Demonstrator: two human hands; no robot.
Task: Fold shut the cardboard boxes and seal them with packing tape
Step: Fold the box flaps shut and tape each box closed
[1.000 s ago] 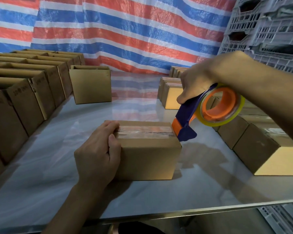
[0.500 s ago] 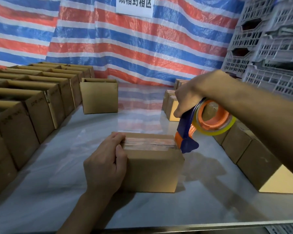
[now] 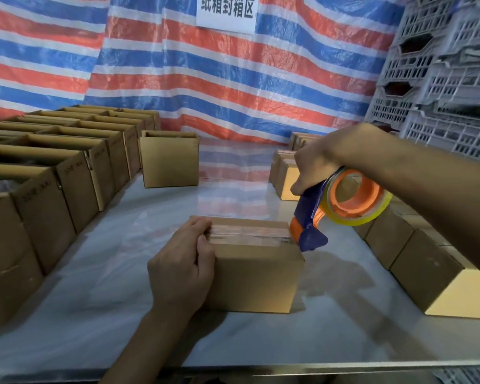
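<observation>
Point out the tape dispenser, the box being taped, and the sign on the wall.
tape dispenser (image 3: 306,209), head view, on its blue body.
box (image 3: 257,278), head view, on the front face of the one being taped.
sign (image 3: 225,12), head view, on the middle of the white sheet.

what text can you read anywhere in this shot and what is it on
"纸箱封箱区": on the white sign hung on the striped tarp.
Dark markings on the sides of the open boxes at left: too blurred to read.
Tape dispenser and box being taped: no readable print shows.
</observation>
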